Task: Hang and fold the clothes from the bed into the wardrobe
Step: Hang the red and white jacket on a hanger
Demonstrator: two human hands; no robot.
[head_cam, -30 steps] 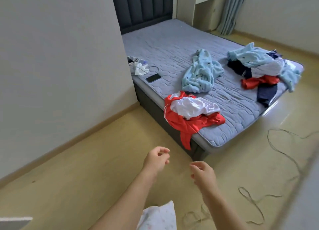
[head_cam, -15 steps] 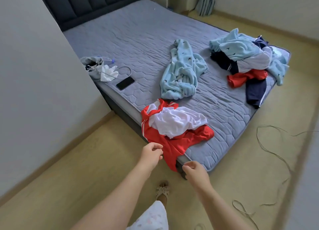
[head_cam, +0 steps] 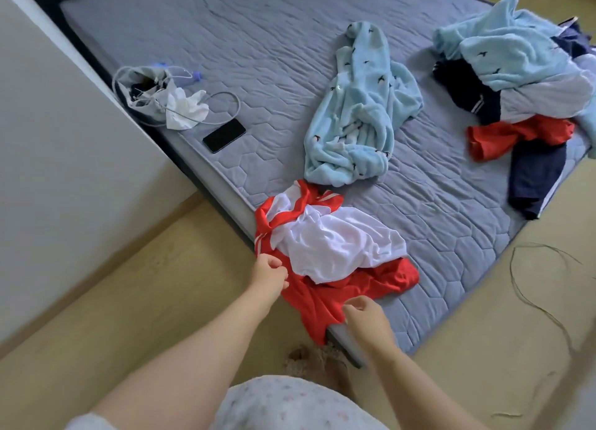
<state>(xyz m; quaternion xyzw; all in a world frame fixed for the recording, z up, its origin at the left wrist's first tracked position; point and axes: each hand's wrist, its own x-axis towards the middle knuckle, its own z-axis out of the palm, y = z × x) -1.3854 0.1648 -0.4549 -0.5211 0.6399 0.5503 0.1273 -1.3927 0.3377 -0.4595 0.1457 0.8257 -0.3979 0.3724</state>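
A red and white garment [head_cam: 325,252] lies crumpled at the near edge of the grey mattress [head_cam: 451,236], its red tail hanging over the side. My left hand [head_cam: 269,273] pinches the garment's red left edge. My right hand [head_cam: 364,316] has curled fingers against the red cloth where it drops off the mattress; whether it has hold of the cloth does not show. Farther back lies a light blue fleece garment [head_cam: 358,116]. At the far right corner sits a pile of clothes [head_cam: 529,84] in light blue, white, red and navy.
A black phone [head_cam: 224,135], a cable and a grey pouch [head_cam: 145,94] with white tissue lie at the mattress's left edge. A white wall panel [head_cam: 64,155] stands to the left. A thin cord [head_cam: 532,284] trails over the yellow floor at the right.
I have stepped up to the bed and the view has tilted down. Both hands moved forward from mid-air onto the red and white garment, and the left one took hold of its edge.
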